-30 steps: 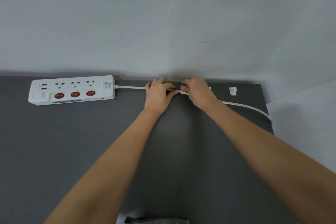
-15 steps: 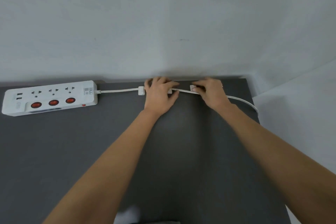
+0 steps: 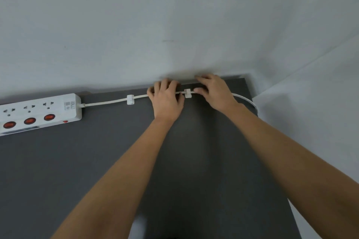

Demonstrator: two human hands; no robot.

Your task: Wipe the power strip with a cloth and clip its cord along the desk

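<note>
A white power strip [image 3: 38, 112] with three red switches lies at the far left of the dark grey desk [image 3: 97, 161], against the wall. Its white cord [image 3: 105, 102] runs right along the back edge through a white clip [image 3: 130, 99], then through a second white clip [image 3: 187, 93], and curves off the desk's right edge. My left hand [image 3: 167, 101] rests on the cord just left of the second clip, fingers curled over it. My right hand [image 3: 213, 91] presses on the cord just right of that clip, thumb touching it.
A pale grey wall [image 3: 174, 25] rises directly behind the desk. The desk's right edge [image 3: 272, 151] drops to a light floor. A blurred pale patch, perhaps the cloth [image 3: 138, 225], shows at the near edge between my forearms.
The view has shifted, so the strip sits further left. Both hands moved right along the cord; the first clip now stands uncovered and the second clip shows between my hands.
</note>
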